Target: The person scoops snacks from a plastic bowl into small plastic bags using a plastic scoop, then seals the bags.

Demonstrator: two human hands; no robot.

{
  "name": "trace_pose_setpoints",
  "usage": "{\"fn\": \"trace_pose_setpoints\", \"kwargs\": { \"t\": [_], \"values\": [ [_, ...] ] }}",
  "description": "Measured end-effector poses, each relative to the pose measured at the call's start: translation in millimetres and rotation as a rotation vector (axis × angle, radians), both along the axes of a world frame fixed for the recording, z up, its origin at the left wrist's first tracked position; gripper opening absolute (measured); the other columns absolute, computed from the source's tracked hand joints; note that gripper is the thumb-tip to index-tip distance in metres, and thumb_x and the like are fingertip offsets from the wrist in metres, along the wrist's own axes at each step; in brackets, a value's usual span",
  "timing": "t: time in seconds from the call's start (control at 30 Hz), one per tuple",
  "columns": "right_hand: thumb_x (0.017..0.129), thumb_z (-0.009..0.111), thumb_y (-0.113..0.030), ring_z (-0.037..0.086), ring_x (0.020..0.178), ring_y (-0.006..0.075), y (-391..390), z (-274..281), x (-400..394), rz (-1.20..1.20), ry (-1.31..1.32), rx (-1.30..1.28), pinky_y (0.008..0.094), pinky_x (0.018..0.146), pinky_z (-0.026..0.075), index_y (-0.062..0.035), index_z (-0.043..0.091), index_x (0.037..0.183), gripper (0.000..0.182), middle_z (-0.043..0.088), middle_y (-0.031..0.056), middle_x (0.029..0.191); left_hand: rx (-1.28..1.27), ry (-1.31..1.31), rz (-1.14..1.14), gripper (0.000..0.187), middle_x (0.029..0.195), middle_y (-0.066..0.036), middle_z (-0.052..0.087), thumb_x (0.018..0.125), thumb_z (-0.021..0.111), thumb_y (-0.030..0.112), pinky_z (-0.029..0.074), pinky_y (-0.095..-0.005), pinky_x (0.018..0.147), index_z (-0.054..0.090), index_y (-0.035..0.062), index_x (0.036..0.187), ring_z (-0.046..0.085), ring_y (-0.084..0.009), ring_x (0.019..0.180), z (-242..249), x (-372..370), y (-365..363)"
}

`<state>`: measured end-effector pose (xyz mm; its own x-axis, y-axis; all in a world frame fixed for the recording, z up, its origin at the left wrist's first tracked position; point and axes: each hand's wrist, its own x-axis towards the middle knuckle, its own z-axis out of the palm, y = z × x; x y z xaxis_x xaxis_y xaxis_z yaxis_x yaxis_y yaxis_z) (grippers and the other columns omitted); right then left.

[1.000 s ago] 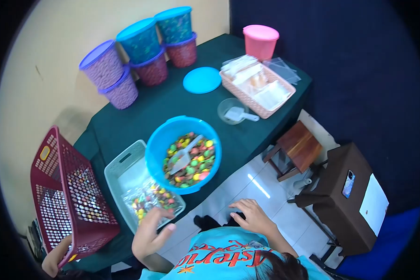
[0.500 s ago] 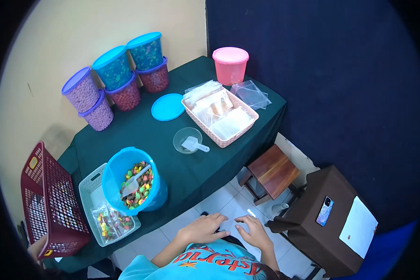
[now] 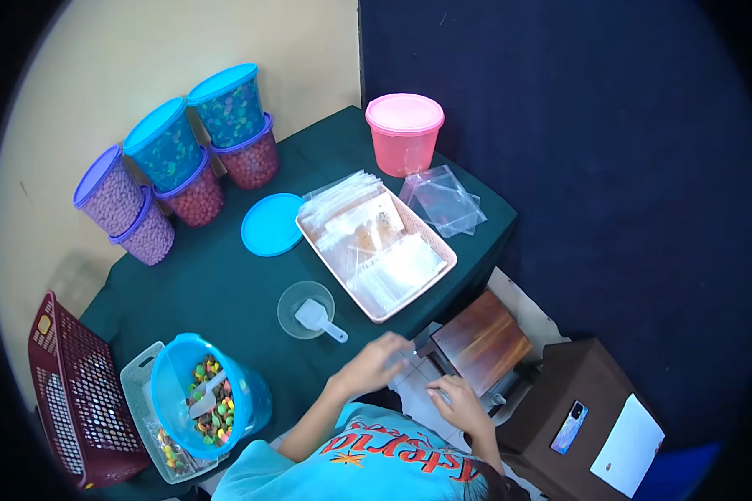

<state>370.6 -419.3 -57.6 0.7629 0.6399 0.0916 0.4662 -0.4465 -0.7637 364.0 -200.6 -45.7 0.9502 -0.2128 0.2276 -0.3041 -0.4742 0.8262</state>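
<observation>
My left hand (image 3: pixel 378 365) is held in the air just off the table's front edge, fingers stretched and apart, with nothing visible in it. Lower and to the right is my right hand (image 3: pixel 459 402), its fingers loosely bent, also holding nothing that I can see. Closest to the left hand on the table is a clear bowl (image 3: pixel 287 311) with a white scoop (image 3: pixel 316 318) lying in it. Beyond it stands a pink basket (image 3: pixel 378 316) filled with clear plastic bags (image 3: pixel 401 271). A blue tub (image 3: pixel 255 401) holds colourful candies (image 3: pixel 217 415) and another scoop (image 3: pixel 206 399).
Stacked candy tubs (image 3: pixel 163 150) line the wall beside a blue lid (image 3: pixel 271 225). A pink tub (image 3: pixel 404 138) and loose bags (image 3: pixel 444 200) occupy the far corner. A maroon basket (image 3: pixel 88 401) and a pale tray (image 3: pixel 138 376) stand left; a wooden stool (image 3: pixel 482 338) and phone (image 3: pixel 569 427) right.
The view has shifted, so the table things appear lower and further left. Both hands have risen towards the table edge, the left one now nearer the bowl and pink basket.
</observation>
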Motion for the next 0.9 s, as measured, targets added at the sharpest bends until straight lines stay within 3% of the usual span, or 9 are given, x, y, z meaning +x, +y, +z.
{"fn": "trace_pose_setpoints", "kwargs": {
  "t": [0.17, 0.27, 0.33, 0.47, 0.53, 0.57, 0.6, 0.67, 0.9],
  "values": [
    [0.078, 0.055, -0.015, 0.054, 0.082, 0.0303, 12, 22, 66, -0.039, -0.053, -0.005, 0.0380, 0.075, 0.039, -0.0045, 0.058, 0.087, 0.014, 0.059, 0.0119, 0.082, 0.136, -0.060, 0.447, 0.029, 0.100, -0.019, 0.052, 0.072, 0.060, 0.009, 0.043, -0.0383, 0.080, 0.055, 0.0001, 0.099, 0.053, -0.0338, 0.092, -22, 99, 50],
    [0.078, 0.055, -0.014, 0.054, 0.083, 0.0300, 20, 19, 87, -0.054, 0.038, 0.060, 0.0376, 0.076, 0.039, -0.0038, 0.058, 0.088, 0.014, 0.059, 0.0118, 0.082, 0.521, 0.037, 0.629, 0.029, 0.101, -0.019, 0.053, 0.068, 0.065, 0.012, 0.044, -0.0384, 0.078, 0.057, 0.0007, 0.094, 0.054, -0.0328, 0.092, -36, 130, 73],
    [0.078, 0.055, -0.013, 0.055, 0.083, 0.0294, 24, 16, 102, -0.024, 0.074, 0.050, 0.0366, 0.075, 0.039, -0.0031, 0.058, 0.088, 0.014, 0.059, 0.0116, 0.083, 0.424, 0.316, 0.486, 0.030, 0.101, -0.019, 0.054, 0.064, 0.069, 0.015, 0.044, -0.0394, 0.077, 0.059, 0.0011, 0.088, 0.055, -0.0320, 0.092, -45, 141, 86],
    [0.078, 0.055, -0.011, 0.055, 0.081, 0.0291, 31, 14, 134, 0.131, 0.167, 0.097, 0.0356, 0.074, 0.040, -0.0021, 0.057, 0.088, 0.014, 0.059, 0.0124, 0.083, 0.340, 0.476, 0.495, 0.029, 0.100, -0.017, 0.055, 0.063, 0.071, 0.016, 0.044, -0.0401, 0.077, 0.059, 0.0017, 0.085, 0.054, -0.0316, 0.093, -45, 141, 88],
    [0.078, 0.055, -0.012, 0.055, 0.081, 0.0289, 37, 19, 156, 0.231, 0.123, 0.104, 0.0352, 0.074, 0.041, -0.0016, 0.057, 0.088, 0.015, 0.059, 0.0129, 0.082, 0.369, 0.280, 0.580, 0.025, 0.095, -0.016, 0.057, 0.063, 0.071, 0.015, 0.044, -0.0408, 0.077, 0.059, 0.0029, 0.082, 0.055, -0.0304, 0.092, -37, 134, 81],
    [0.078, 0.055, -0.012, 0.055, 0.081, 0.0285, 40, 22, 167, 0.255, 0.092, 0.089, 0.0352, 0.074, 0.040, -0.0015, 0.057, 0.089, 0.015, 0.059, 0.0126, 0.083, 0.472, 0.068, 0.610, 0.020, 0.082, -0.014, 0.061, 0.065, 0.070, 0.014, 0.048, -0.0347, 0.069, 0.061, 0.0012, 0.078, 0.060, -0.0271, 0.078, -32, 131, 78],
    [0.078, 0.055, -0.013, 0.055, 0.082, 0.0282, 42, 26, 177, 0.278, 0.061, 0.077, 0.0351, 0.075, 0.040, -0.0013, 0.057, 0.089, 0.016, 0.059, 0.0123, 0.084, 0.478, 0.076, 0.642, 0.020, 0.082, -0.014, 0.061, 0.065, 0.070, 0.014, 0.048, -0.0347, 0.069, 0.061, 0.0012, 0.078, 0.060, -0.0271, 0.078, -26, 127, 76],
    [0.076, 0.056, -0.011, 0.056, 0.082, 0.0288, 47, 36, 195, 0.313, 0.001, 0.070, 0.0356, 0.075, 0.041, 0.0001, 0.057, 0.088, 0.016, 0.060, 0.0129, 0.085, 0.049, 0.265, 0.600, 0.016, 0.074, -0.013, 0.062, 0.067, 0.070, 0.013, 0.050, -0.0311, 0.063, 0.062, 0.0008, 0.074, 0.063, -0.0236, 0.069, -13, 123, 73],
    [0.078, 0.055, -0.015, 0.055, 0.083, 0.0275, 67, 20, 237, 0.510, 0.092, 0.074, 0.0358, 0.077, 0.038, -0.0022, 0.057, 0.091, 0.018, 0.059, 0.0115, 0.085, -0.038, 0.195, 0.809, 0.010, 0.075, -0.014, 0.060, 0.071, 0.066, 0.005, 0.051, -0.0272, 0.059, 0.061, -0.0031, 0.075, 0.063, -0.0206, 0.067, -10, 127, 49]
  ]
}}
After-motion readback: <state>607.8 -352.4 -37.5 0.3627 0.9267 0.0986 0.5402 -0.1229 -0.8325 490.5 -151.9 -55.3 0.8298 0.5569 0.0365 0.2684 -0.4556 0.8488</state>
